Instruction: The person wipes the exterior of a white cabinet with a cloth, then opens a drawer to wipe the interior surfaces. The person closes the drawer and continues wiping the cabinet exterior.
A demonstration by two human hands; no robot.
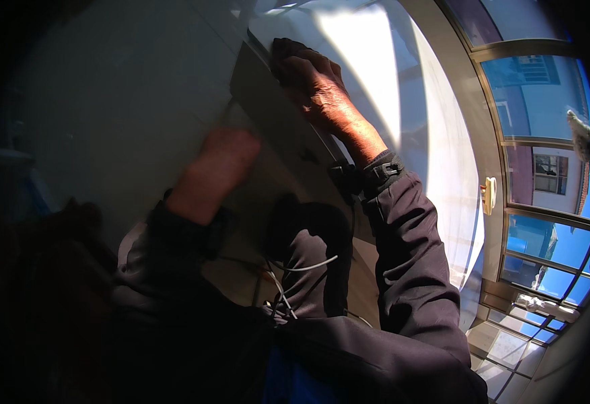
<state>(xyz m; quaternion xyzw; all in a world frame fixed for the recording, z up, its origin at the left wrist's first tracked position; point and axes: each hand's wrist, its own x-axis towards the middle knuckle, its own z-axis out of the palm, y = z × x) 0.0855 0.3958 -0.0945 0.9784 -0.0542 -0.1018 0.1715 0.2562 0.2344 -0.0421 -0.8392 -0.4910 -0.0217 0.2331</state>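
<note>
My right hand (320, 88) lies over the edge of a glossy pale panel (406, 101), bright with sunlight. Its fingers are bent and fall into shadow, where a dark shape (287, 46) shows at their tips; whether it is held cannot be told. Lower and to the left, my left hand (229, 151) is blurred, with its fingers curled in front of a shaded grey surface (123, 91). Anything inside that hand is hidden. Between the two hands runs a darker flat side face (269, 101) below the panel's edge.
My bent knee (307, 252) is below the hands, with a thin white cable (310, 265) across it. A small black object (344, 177) sits by my right cuff. Framed windows (542, 101) line the right, near a cream-coloured fitting (488, 196) on the wall.
</note>
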